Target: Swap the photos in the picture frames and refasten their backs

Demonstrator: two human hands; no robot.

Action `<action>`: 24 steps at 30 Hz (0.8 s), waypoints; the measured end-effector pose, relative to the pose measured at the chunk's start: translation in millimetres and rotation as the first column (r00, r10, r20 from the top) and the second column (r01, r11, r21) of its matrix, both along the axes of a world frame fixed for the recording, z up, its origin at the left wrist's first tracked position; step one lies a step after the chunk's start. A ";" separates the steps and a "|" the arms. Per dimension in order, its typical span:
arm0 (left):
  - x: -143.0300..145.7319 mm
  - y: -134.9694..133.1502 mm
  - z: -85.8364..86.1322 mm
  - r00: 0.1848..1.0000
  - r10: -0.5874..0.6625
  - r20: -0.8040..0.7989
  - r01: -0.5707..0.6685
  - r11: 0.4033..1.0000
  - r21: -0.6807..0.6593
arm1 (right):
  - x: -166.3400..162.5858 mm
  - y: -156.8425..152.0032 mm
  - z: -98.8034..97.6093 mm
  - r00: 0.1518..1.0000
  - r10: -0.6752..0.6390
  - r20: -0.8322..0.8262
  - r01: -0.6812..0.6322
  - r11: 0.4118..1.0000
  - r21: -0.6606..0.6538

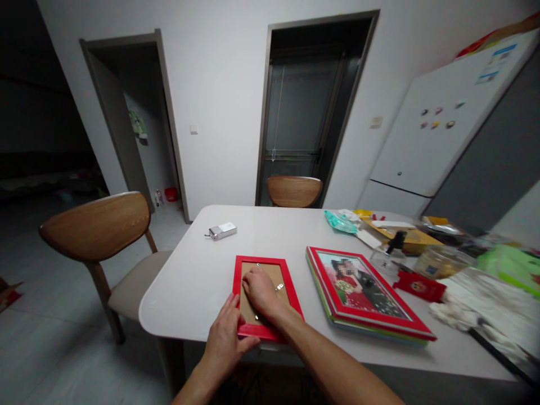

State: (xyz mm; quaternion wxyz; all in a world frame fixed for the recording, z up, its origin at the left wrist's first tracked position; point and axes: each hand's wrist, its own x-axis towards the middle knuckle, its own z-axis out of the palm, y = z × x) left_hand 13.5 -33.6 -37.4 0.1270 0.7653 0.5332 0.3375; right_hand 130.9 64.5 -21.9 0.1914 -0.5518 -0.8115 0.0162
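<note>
A red picture frame (pixel 291 292) lies face down near the table's front edge, its brown backing board (pixel 270 273) showing. Small metal clips sit on the board, among them one at its right side (pixel 279 287). My left hand (pixel 223 329) grips the frame's lower left corner, fingers along the left edge and thumb at the bottom edge. Across the board reaches my right hand (pixel 259 289), its fingers closed together at the board's left side; what they pinch there is hidden beneath them.
To the right lies a stack of frames with a framed photo (pixel 358 287) on top. A small silver box-like device (pixel 223 230) rests at the back left. Bags, a clear jar (pixel 441 261) and a red packet (pixel 419 285) crowd the right side. Chairs (pixel 97 225) stand around the table.
</note>
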 end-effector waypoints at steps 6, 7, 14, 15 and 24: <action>-0.9 0.4 -2.2 1.000 -0.005 -0.012 0.004 1.000 -0.029 | 10.9 4.4 -4.2 0.999 -0.028 -0.018 0.028 1.000 0.011; -1.2 0.5 -2.8 1.000 -0.007 -0.009 0.006 0.999 -0.033 | 14.4 6.5 -4.0 0.998 -0.056 -0.023 0.056 0.998 0.014; -1.5 2.5 -5.8 1.000 -0.008 -0.017 0.008 0.999 -0.039 | 30.7 21.5 -1.7 0.953 -0.300 0.033 0.302 0.951 -0.063; -1.4 2.7 -6.0 1.000 -0.008 -0.021 0.008 0.999 -0.040 | 30.2 22.5 -1.2 0.953 -0.301 0.029 0.302 0.951 -0.070; -2.0 1.2 -3.0 1.000 -0.017 0.004 0.017 0.999 -0.034 | 40.7 -10.9 14.7 0.983 -0.184 -0.029 0.181 0.981 -0.074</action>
